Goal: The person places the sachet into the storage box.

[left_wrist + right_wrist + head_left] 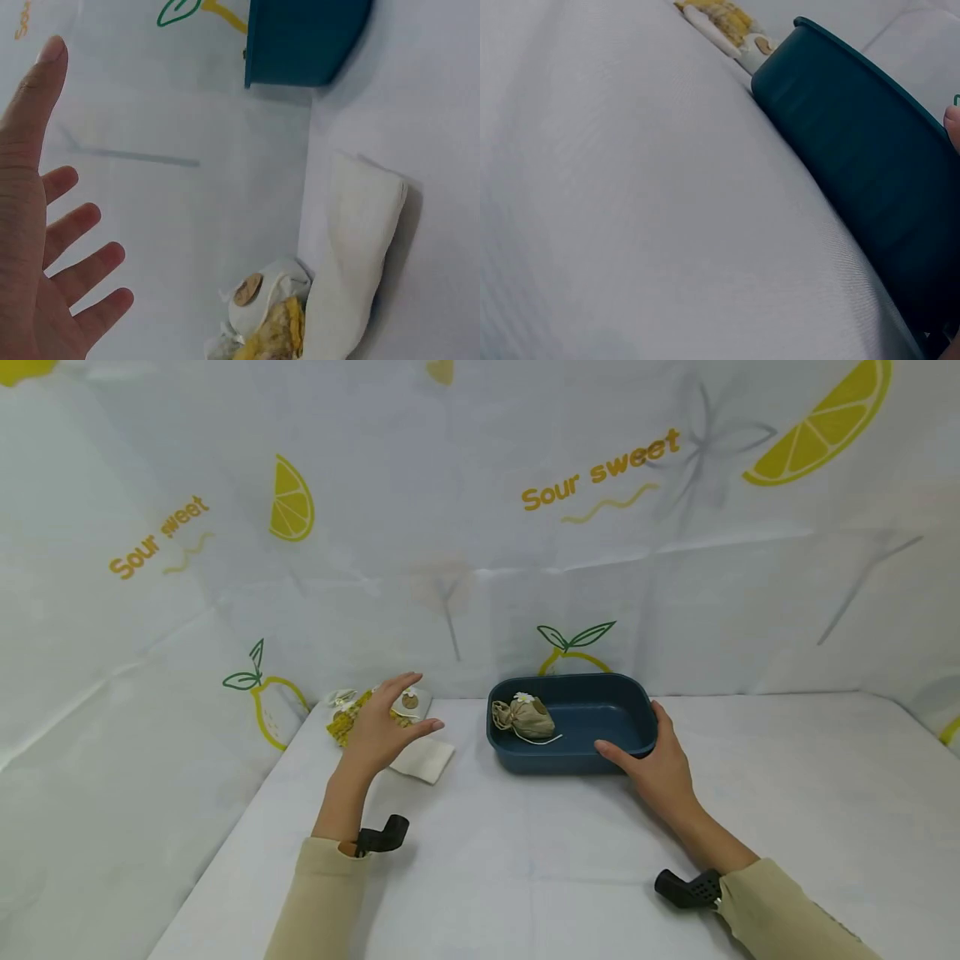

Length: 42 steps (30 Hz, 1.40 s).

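2 "Sour sweet" prints (pixel 633 455), L hand (pixel 377 728) spread nr pouches (pixel 342 725), R hand (pixel 662 770) w/ grip on bin (pixel 551 762)

The blue box (pixel 555 763) looks like smooth plastic with a little shine. The tan bag (pixel 534 722) is crinkly cloth, the yellow bag (pixel 341 727) looks bumpy, and the white pouch (pixel 426 760) looks like plain cloth, not shiny.

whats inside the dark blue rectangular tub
A small tan cloth drawstring pouch lies at the left end of the dark blue rectangular tub, with bare floor to its right. The floor beneath the pouch is covered and cannot be seen.
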### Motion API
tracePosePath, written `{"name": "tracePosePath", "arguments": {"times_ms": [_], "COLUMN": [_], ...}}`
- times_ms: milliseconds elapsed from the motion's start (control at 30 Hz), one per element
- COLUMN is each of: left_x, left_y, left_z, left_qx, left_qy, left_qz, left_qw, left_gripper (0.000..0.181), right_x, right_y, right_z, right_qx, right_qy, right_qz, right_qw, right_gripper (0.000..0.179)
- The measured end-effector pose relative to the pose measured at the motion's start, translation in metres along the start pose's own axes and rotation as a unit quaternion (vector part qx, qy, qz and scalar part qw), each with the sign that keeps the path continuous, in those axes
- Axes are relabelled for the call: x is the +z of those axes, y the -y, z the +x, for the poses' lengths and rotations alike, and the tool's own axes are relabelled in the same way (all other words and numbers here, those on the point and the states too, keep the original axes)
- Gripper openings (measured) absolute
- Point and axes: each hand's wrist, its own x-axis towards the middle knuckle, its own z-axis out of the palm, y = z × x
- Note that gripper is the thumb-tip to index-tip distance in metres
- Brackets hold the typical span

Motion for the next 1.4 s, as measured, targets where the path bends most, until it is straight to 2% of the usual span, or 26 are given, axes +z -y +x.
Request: {"name": "tracePosePath", "arguments": {"times_ms": [233, 367, 600, 733, 833, 1167, 1400], "left_x": [0.001, 0.007, 0.026, 0.038, 0.043, 0.049, 0.054], "left_y": [0.007, 0.017, 0.043, 0.055, 0.061, 0.059, 0.058], "left_z": [-0.007, -0.011, -0.018, -0.024, -0.027, -0.029, -0.027], "left_qx": [-0.014, -0.023, -0.066, -0.089, -0.094, -0.089, -0.07], "left_qy": [0.019, 0.032, 0.072, 0.102, 0.113, 0.119, 0.111], "left_qz": [0.038, 0.054, 0.03, 0.036, 0.049, 0.073, 0.056], "left_qw": [0.999, 0.9978, 0.9948, 0.9902, 0.9879, 0.9861, 0.9898], "left_gripper": [0.086, 0.087, 0.086, 0.08, 0.077, 0.084, 0.072], "right_x": [-0.002, -0.001, 0.0, 0.001, 0.001, 0.0, -0.001], "right_y": [0.0, 0.001, 0.001, 0.0, 0.0, 0.0, 0.0], "right_z": [0.0, 0.0, 0.001, 0.001, 0.001, 0.001, 0.001], "right_qx": [0.002, 0.007, 0.005, 0.006, 0.007, 0.006, 0.002], "right_qy": [0.003, 0.008, 0.005, 0.007, 0.006, 0.004, 0.002], "right_qz": [0.003, 0.002, 0.002, 0.002, 0.002, 0.006, 0.003], "right_qw": [1.0, 0.9999, 1.0, 1.0, 1.0, 1.0, 1.0], "right_gripper": [0.115, 0.115, 0.116, 0.116, 0.116, 0.116, 0.115]}}
